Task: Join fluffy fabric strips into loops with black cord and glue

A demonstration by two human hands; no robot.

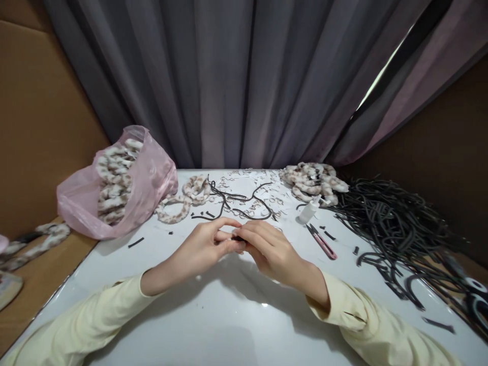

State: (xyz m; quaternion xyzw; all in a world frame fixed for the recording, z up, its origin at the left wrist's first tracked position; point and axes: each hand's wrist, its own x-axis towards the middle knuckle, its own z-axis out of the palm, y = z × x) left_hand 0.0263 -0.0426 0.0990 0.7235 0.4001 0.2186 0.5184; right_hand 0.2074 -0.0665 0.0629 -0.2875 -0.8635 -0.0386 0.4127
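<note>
Both hands are together over the middle of the counter point(183, 325), and here's the grip: I have the left hand point(202, 249) pinching a small black piece point(238, 238) between thumb and fingers, while the right hand point(272, 249) is closed over it from the other side. Most of the piece is covered, so I can't tell its shape! Just beyond, black cords point(231, 195) lie across pale scraps point(280, 201). Over on my right, a white bottle point(309, 211) leans beside pink-handled snips point(323, 243), near a bundle of mottled furry strips point(314, 178), and next to that sprawls a big tangle of black strands point(389, 223). Left side now: a pink bag point(152, 175) gapes, packed with more furry strips, with a furry loop point(173, 219) lying just beside it.
</note>
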